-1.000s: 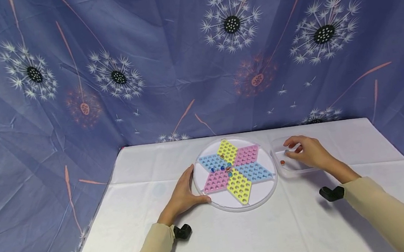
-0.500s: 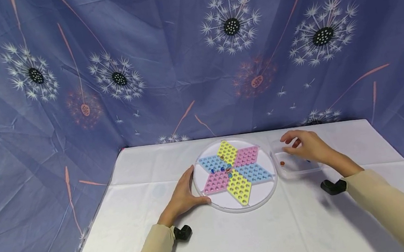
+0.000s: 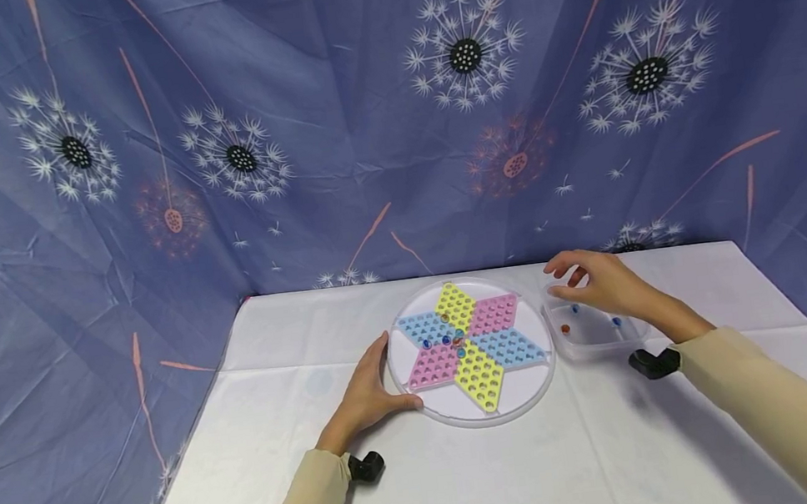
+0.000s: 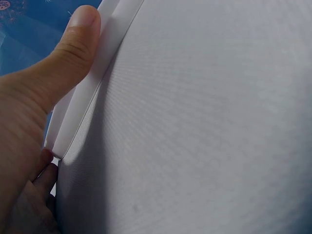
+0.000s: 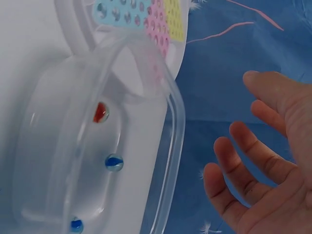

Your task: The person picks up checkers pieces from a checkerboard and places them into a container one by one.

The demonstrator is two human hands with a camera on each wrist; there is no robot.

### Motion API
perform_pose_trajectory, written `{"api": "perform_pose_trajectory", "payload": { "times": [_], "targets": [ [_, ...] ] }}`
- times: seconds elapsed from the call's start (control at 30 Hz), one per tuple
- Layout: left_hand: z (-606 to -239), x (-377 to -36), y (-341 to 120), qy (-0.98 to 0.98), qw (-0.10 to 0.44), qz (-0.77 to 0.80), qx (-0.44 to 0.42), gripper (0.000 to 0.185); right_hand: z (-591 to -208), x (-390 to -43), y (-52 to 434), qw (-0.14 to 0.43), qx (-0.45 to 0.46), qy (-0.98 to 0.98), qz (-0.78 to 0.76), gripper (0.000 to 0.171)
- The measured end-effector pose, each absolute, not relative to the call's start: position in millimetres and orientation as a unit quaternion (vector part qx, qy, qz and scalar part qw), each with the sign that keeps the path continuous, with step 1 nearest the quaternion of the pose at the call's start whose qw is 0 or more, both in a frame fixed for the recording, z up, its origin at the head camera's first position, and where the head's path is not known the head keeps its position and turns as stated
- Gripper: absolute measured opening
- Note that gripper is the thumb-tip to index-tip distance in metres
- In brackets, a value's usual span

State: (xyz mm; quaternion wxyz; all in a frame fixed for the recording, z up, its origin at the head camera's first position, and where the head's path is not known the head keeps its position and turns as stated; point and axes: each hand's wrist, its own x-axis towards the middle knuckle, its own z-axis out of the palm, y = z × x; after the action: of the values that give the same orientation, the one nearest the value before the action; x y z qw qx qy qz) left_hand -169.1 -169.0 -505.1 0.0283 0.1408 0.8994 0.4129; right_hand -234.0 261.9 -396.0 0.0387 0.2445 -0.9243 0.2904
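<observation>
A round clear board (image 3: 522, 393) with a star of yellow, pink and blue pegged diamonds lies mid-table, with several marbles (image 3: 452, 337) near its centre. My left hand (image 3: 369, 391) rests against its left rim, thumb (image 4: 73, 44) laid straight on the white rim (image 4: 92, 83). My right hand (image 3: 594, 279) hovers over the back left corner of a clear plastic tub (image 3: 636, 334), fingers (image 5: 253, 146) spread and holding nothing. In the tub (image 5: 165, 146) lie a red marble (image 5: 101, 112) and two blue marbles (image 5: 114, 162).
A white cloth (image 3: 477, 478) covers the table, with bare cloth in front of the board and to its left. A blue dandelion-print curtain (image 3: 283, 132) hangs close behind and on both sides. The tub touches the board's right rim.
My right hand has risen out of the tub and moved back and left, its fingers spreading. The left hand and the board have stayed put.
</observation>
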Motion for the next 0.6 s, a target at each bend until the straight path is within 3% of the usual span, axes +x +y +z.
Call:
{"api": "perform_pose_trajectory", "payload": {
  "times": [0.6],
  "targets": [
    [-504.5,-168.6,-169.9,0.899,0.027,0.413,0.141,0.135,-389.4,-242.0,237.5,0.037,0.280,-0.910,0.302,0.031]
  ]
}}
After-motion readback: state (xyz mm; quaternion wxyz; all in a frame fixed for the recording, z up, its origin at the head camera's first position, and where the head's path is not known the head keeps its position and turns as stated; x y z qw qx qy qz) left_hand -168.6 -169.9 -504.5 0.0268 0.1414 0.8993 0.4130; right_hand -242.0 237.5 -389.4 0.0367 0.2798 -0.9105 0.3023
